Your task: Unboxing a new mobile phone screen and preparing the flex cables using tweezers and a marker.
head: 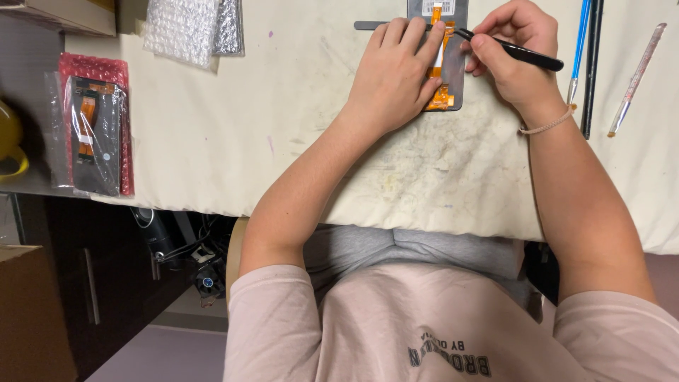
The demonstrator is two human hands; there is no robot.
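Screen panel (pixel 453 71) face-down at table's (pixel 233 141) far edge, orange flex up. Left hand (pixel 396 78) flat on top, pinning it. Right hand (pixel 513 49) pinches black tweezers (pixel 513 51), tip at flex. Best go shallow, light pressure, flex tears easy.

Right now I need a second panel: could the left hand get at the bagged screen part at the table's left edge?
Probably yes: the left hand presses the grey panel, and only bare cloth separates it from the bagged part.

free: bare cloth (pixel 233 134) mid-table | blocked: bagged screen part (pixel 92 134) left; tools (pixel 593 64) right, possibly brushes
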